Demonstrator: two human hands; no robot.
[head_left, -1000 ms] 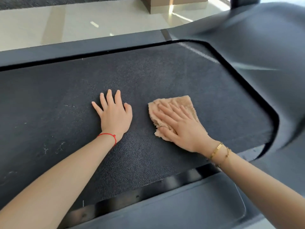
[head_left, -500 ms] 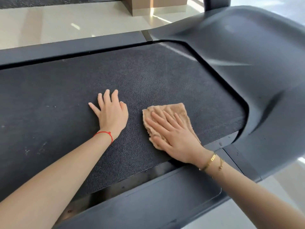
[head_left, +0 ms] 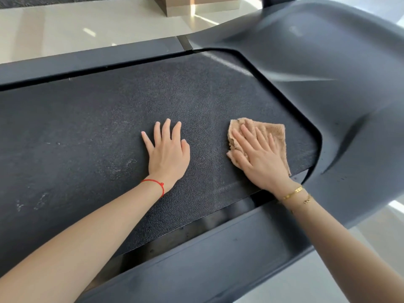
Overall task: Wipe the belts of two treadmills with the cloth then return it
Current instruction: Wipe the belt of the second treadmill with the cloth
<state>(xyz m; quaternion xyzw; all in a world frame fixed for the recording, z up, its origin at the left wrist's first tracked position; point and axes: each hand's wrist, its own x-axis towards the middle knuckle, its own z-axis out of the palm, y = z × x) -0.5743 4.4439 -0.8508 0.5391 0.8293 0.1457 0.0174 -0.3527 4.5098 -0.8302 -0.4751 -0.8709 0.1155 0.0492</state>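
Pale scuff marks sit on the belt (head_left: 91, 127) out beyond the left hand (head_left: 168, 154), which lies flat on the dark surface, fingers straight and slightly fanned, holding nothing. Just beside it, the right hand (head_left: 260, 158) presses the tan cloth (head_left: 273, 132) down with straight fingers spread over it. Past the cloth, the treadmill's grey motor cover (head_left: 328, 73) curves around the belt's end.

Right hand (head_left: 261, 159) flat on tan cloth (head_left: 272, 133), fingers straight, pressing it onto the treadmill belt (head_left: 98, 132). Cloth lies near the belt's end, just beside the grey motor cover (head_left: 328, 62). Left hand (head_left: 168, 152) flat on the bare belt, left of the cloth, apart from it. Pale scuffs on belt further left.
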